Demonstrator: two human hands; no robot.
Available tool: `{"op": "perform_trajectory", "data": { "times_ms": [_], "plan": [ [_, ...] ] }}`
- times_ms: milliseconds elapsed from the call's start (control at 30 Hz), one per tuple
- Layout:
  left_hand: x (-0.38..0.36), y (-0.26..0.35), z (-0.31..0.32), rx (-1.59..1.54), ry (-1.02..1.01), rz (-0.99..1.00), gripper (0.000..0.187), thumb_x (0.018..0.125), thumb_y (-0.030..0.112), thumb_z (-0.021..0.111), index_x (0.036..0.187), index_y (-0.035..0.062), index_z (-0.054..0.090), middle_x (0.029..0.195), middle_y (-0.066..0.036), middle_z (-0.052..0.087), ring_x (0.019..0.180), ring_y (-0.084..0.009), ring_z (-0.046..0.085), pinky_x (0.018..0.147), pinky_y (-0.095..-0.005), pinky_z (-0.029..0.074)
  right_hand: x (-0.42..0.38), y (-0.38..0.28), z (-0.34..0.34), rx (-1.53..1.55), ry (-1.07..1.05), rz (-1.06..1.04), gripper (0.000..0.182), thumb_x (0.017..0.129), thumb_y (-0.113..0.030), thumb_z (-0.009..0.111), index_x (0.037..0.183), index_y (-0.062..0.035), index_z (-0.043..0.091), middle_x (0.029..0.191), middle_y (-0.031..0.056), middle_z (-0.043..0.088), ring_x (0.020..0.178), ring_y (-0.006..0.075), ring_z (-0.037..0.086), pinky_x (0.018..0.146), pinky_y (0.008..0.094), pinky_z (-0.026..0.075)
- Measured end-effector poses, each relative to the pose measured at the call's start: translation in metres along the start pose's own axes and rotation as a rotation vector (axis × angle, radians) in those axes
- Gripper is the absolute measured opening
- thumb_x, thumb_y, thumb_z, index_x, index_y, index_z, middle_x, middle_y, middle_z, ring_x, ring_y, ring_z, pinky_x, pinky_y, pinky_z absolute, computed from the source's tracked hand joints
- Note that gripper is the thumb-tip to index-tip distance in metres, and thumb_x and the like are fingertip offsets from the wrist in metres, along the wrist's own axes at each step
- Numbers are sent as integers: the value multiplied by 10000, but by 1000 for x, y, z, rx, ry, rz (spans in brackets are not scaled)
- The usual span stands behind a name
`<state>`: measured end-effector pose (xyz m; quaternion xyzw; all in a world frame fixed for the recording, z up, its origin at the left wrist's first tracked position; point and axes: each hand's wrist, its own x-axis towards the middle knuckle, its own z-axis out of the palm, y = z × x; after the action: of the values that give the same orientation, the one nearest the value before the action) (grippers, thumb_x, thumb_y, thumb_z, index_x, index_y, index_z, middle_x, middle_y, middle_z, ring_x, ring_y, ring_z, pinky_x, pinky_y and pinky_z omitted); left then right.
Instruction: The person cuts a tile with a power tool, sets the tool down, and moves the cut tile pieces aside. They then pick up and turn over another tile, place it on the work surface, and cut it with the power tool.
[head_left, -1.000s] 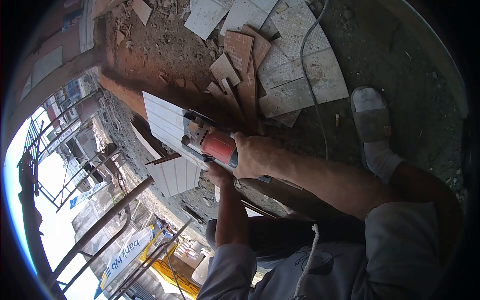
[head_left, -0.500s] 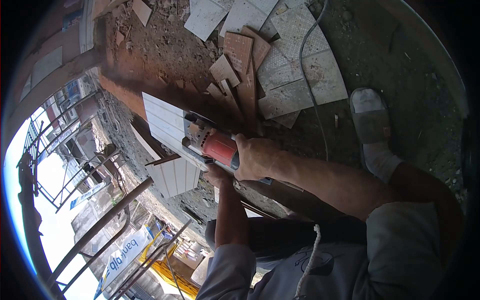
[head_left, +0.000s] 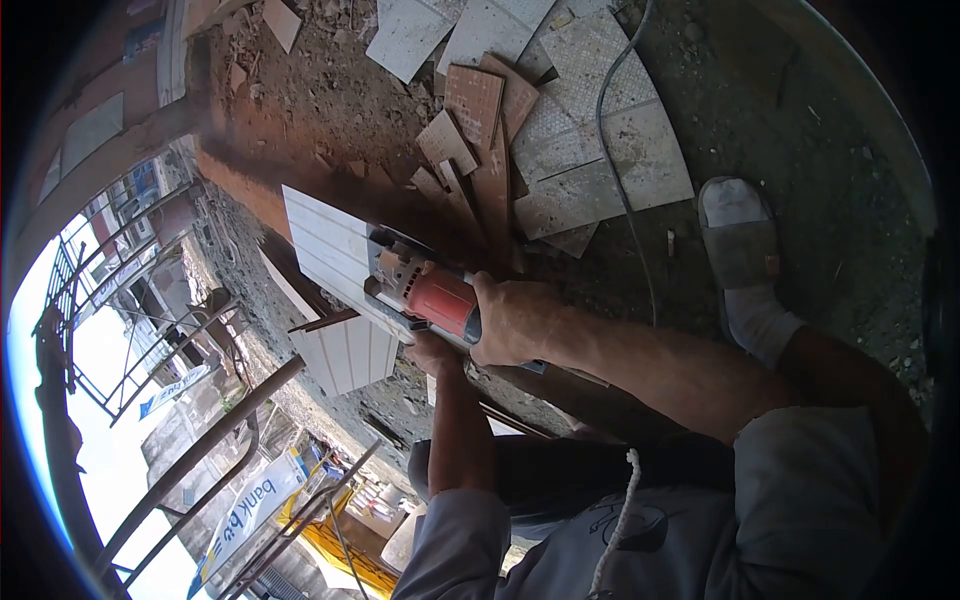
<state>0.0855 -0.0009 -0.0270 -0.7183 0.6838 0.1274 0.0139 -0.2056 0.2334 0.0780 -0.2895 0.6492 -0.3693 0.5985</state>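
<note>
The right hand's [head_left: 508, 320] grip wraps a red-bodied handheld power cutter [head_left: 442, 303] resting on a flat white, striped tile [head_left: 325, 240]; just beside the cutter, the left hand's [head_left: 435, 353] hold is unclear.

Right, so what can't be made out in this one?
All in the head view:
- Red power tool: its cutting part, hidden by its housing or shadow.
- Left hand: how it grips, blocked by the tool or striped white tile.
- Grey cord: both ends, one past the top edge, one behind the right forearm.
</note>
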Motion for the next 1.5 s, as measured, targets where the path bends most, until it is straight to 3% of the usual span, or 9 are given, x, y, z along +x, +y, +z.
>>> {"op": "perform_trajectory", "data": {
  "times_ms": [167,333,567,667,833,1167,1367,1467,1500],
  "plan": [
    [3,-4,0,40,-29,53,841,881,606,541,1313,-105,417,1233,-325,563,1082,-430,615,903,-478,512,-1,1,1,-5,8,-2,754,686,-323,750,1240,73,428,974,268,687,911,377,705,839,457,551],
    [-24,36,-11,-24,50,-115,786,887,555,549,1304,-100,428,1216,-320,576,1074,-422,623,894,-478,517,-1,1,4,-9,19,-7,759,684,-327,758,1238,74,428,974,262,689,904,375,706,838,451,552],
    [-21,30,-9,-45,-5,-54,772,884,558,553,1279,-98,450,1214,-317,578,1065,-416,626,886,-476,519,-5,0,1,-17,-2,17,754,693,-328,753,1237,77,425,980,262,689,902,374,706,847,440,551],
    [-46,64,-20,-147,56,-200,782,876,563,559,1273,-103,453,1208,-318,579,1079,-421,617,917,-478,499,-6,3,2,-10,10,1,754,696,-329,751,1240,78,424,976,266,688,902,373,706,846,437,552],
    [-54,81,-27,-19,90,-222,690,929,494,469,1231,-126,469,1199,-340,576,1119,-462,585,974,-499,450,-6,2,3,-16,15,-10,742,693,-332,756,1215,82,429,956,263,689,896,371,707,840,432,554],
    [-43,65,-21,60,55,-171,594,968,414,424,1209,-126,477,1205,-357,555,1112,-483,577,955,-521,463,-7,9,9,15,34,-25,743,690,-347,766,1194,82,429,959,264,686,900,381,703,841,432,553],
    [-31,51,-15,-198,29,-194,582,963,411,463,1219,-112,460,1200,-345,564,1090,-475,596,934,-508,478,-12,8,5,6,23,-18,736,699,-348,760,1197,80,428,959,273,681,904,387,700,845,438,551],
    [-12,26,-6,-159,-3,-120,530,968,364,483,1225,-99,451,1189,-340,569,1099,-479,592,934,-504,483,-14,8,3,7,27,-29,727,708,-350,749,1195,84,428,956,279,679,903,392,699,844,440,551],
    [0,9,-4,37,-24,-43,512,970,342,491,1227,-99,446,1181,-339,571,1100,-479,592,934,-503,485,-16,8,3,6,27,-22,727,708,-350,749,1195,84,428,956,279,679,903,392,699,844,440,551]
  ]
}}
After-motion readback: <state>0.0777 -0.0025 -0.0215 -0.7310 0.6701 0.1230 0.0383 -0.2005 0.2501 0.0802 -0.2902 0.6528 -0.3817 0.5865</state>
